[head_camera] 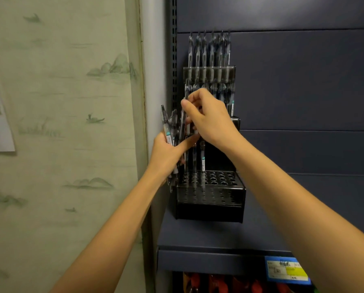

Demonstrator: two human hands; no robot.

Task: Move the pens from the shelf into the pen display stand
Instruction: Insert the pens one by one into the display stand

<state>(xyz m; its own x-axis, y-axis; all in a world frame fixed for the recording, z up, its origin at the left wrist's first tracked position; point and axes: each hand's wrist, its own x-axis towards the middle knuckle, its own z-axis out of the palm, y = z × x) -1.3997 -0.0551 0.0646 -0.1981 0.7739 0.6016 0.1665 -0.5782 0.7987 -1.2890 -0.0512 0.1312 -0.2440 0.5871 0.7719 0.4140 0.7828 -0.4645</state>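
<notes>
Now the left hand grips a pen bundle, the right hand pinches a single pen; the blue-yellow shelf tag is illegible.

The left forearm and right forearm reach up and converge. The left hand grips a bundle of pens, index finger stretched rightward. Just above it, the right hand pinches one pen between thumb and fingertips.

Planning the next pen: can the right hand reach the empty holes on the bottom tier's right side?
Probably yes. The right hand, pinching a pen, is above the empty holes, nothing covers them, and the left hand grips its pen bundle off to the left.
</notes>
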